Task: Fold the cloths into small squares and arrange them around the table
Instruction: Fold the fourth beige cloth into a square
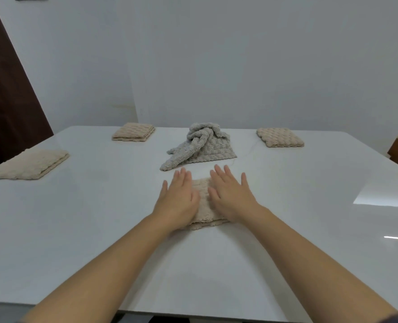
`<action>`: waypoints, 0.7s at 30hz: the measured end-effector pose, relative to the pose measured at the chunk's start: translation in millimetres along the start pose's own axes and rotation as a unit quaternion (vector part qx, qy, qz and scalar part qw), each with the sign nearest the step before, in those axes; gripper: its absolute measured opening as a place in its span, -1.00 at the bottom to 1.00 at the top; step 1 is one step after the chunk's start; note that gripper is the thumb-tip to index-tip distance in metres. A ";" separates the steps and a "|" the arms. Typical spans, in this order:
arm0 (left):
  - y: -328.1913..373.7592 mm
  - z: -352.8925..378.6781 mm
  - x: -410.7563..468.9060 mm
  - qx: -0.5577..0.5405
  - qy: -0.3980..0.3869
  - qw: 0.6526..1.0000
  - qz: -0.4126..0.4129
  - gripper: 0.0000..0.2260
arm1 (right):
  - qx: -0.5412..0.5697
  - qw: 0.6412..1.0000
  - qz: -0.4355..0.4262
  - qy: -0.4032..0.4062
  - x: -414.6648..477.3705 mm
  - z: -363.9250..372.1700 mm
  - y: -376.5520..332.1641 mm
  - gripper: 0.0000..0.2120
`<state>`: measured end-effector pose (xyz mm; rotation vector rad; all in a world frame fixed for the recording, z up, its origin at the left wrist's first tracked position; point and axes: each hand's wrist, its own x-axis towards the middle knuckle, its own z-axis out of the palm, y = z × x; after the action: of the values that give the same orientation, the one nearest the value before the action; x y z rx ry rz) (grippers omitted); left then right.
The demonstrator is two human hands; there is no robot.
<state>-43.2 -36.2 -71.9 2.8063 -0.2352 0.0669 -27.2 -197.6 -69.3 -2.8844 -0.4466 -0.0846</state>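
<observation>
Presently, left hand (178,198) and right hand (230,194) press flat, fingers straight, on beige folded cloth (202,206); grey crumpled cloth (201,146) lies near at 12 o'clock.

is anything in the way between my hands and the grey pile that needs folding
Nothing visible. The left hand and right hand press flat on the folded beige cloth; only a bare strip of table separates them from the grey pile.
</observation>
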 end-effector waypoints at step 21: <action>2.4 15.5 -1.5 0.087 -0.070 0.993 -0.046 -0.46 | -0.008 0.995 -0.016 -0.097 12.1 11.0 4.9 -0.46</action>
<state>-44.8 -43.2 -85.9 2.9938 -0.1388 -0.1375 -13.9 -196.1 -80.0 -2.9132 -0.5290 0.1896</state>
